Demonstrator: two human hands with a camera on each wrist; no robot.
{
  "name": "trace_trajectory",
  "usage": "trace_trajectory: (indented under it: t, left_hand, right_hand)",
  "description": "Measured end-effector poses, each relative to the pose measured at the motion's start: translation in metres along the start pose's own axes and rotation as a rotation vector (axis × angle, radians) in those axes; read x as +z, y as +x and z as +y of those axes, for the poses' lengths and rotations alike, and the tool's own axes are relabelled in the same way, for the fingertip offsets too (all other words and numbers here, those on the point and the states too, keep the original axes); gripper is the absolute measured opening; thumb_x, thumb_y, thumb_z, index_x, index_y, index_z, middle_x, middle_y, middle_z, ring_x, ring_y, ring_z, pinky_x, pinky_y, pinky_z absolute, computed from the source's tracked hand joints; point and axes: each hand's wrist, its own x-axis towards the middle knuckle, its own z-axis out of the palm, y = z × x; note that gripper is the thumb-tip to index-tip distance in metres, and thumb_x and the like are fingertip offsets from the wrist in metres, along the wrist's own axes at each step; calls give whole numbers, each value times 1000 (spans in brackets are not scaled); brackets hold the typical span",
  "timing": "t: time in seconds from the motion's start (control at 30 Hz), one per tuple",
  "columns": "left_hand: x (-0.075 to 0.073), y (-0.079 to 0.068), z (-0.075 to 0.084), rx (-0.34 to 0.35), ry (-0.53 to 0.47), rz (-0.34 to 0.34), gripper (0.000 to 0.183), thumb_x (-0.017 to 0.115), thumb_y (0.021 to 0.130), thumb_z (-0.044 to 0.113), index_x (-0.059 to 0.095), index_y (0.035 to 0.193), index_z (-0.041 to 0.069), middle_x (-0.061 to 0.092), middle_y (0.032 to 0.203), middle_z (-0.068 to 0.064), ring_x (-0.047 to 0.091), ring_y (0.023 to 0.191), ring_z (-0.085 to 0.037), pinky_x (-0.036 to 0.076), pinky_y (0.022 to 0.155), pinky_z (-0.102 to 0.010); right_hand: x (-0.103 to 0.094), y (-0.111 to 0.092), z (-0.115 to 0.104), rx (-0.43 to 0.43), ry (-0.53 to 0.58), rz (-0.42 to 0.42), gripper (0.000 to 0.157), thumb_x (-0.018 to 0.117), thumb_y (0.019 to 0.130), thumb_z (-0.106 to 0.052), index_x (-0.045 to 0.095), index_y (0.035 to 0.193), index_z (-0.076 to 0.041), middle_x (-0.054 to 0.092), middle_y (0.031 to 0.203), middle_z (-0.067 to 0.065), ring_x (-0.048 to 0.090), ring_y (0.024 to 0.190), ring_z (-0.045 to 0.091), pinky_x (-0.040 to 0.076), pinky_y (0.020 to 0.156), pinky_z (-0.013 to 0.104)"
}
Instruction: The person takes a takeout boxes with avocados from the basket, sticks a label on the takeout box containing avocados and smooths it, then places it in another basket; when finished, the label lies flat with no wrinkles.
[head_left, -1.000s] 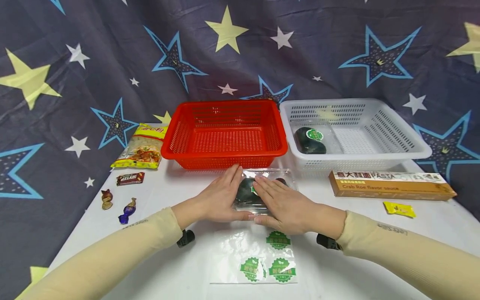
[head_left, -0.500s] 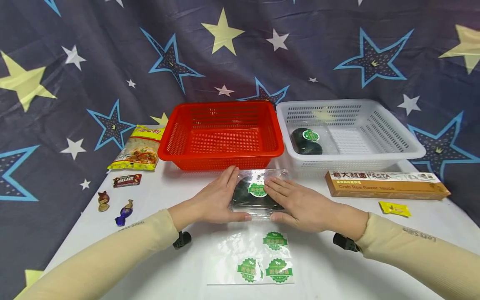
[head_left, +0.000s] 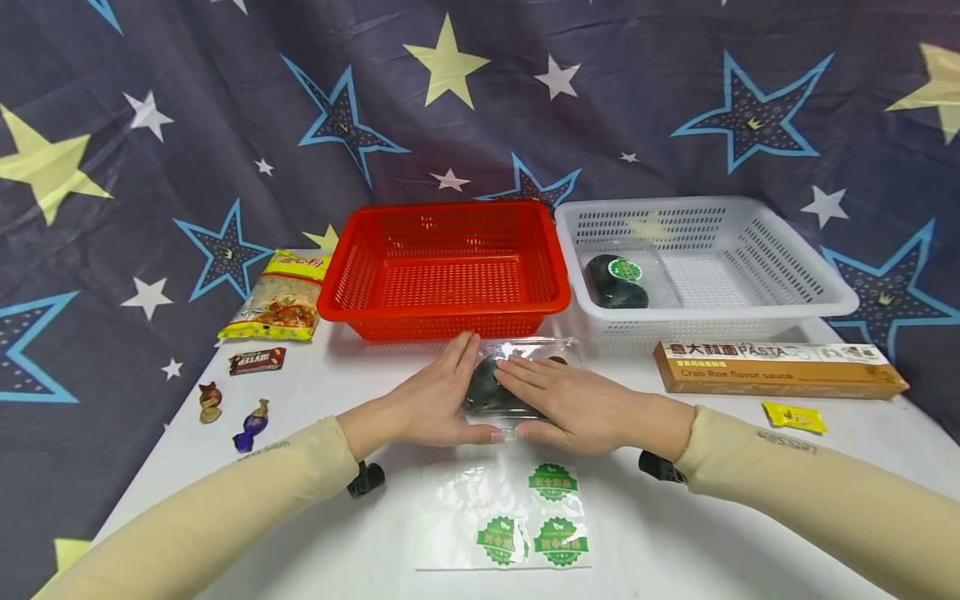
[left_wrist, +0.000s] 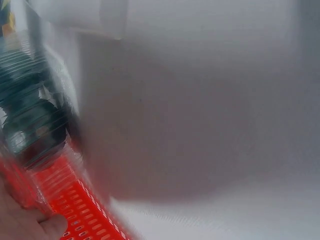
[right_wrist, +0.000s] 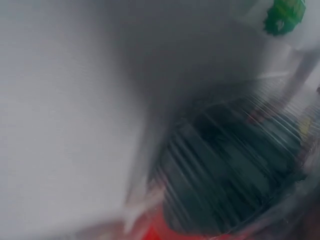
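A clear plastic box (head_left: 486, 392) holding dark green, rounded produce sits on the white table in front of the red basket. My left hand (head_left: 431, 404) lies along the box's left side, fingers straight and pointing away, thumb by the front edge. Across the lid rests my right hand (head_left: 581, 408), its fingers straight and flat, covering the lid's middle. In the left wrist view the box (left_wrist: 35, 120) shows ribbed walls with the dark produce behind them. The right wrist view, blurred, shows the dark produce (right_wrist: 225, 165) through ribbed plastic. Nearest the front lies a sheet of green round stickers (head_left: 450, 525).
Behind stand a red basket (head_left: 446, 312) and a white basket (head_left: 720, 313) holding a similar stickered box (head_left: 663, 279). At left are a yellow food bag (head_left: 277, 300), a red-brown wrapped bar (head_left: 257, 360) and two wrapped candies (head_left: 255, 425). A pasta box (head_left: 780, 379) and yellow packet (head_left: 795, 417) lie right.
My right hand slid right over the lid, baring a green sticker, then came back left and covers it now. My left hand has stayed at the box's left side.
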Motion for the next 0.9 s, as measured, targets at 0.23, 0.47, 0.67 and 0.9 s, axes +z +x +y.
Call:
trace_trajectory:
  t: [0.23, 0.47, 0.67, 0.9]
  left_hand:
    - [-1, 0, -1, 20, 20, 11, 117, 54, 78, 73, 6, 150, -7, 5, 156, -24, 6, 145, -31, 15, 115, -39]
    - [-2, 1, 1, -3, 59, -4, 120, 48, 77, 78, 5, 150, -5, 5, 157, -23, 6, 145, -30, 15, 115, -38]
    - [-3, 1, 2, -16, 55, -11, 121, 51, 76, 78, 4, 150, -6, 5, 157, -23, 8, 145, -30, 17, 115, -38]
    - [-2, 1, 2, -27, 38, -21, 123, 51, 75, 79, 1, 150, -4, 4, 157, -22, 7, 145, -29, 16, 115, -38]
  right_hand:
    - [2, 16, -7, 59, 5, 7, 75, 33, 98, -56, 24, 149, -1, 22, 156, 14, 20, 143, 28, 21, 114, 45]
    - [5, 10, -11, 89, -13, -20, 78, 29, 98, -58, 21, 150, -1, 16, 157, 14, 13, 145, 27, 17, 115, 43]
    - [3, -6, -7, 44, -22, -6, 71, 36, 99, -51, 26, 149, -1, 22, 156, 13, 17, 144, 28, 18, 115, 44]
    - [1, -27, -3, -11, -22, 46, 65, 49, 98, -40, 34, 146, 1, 32, 152, 15, 27, 141, 31, 24, 112, 47]
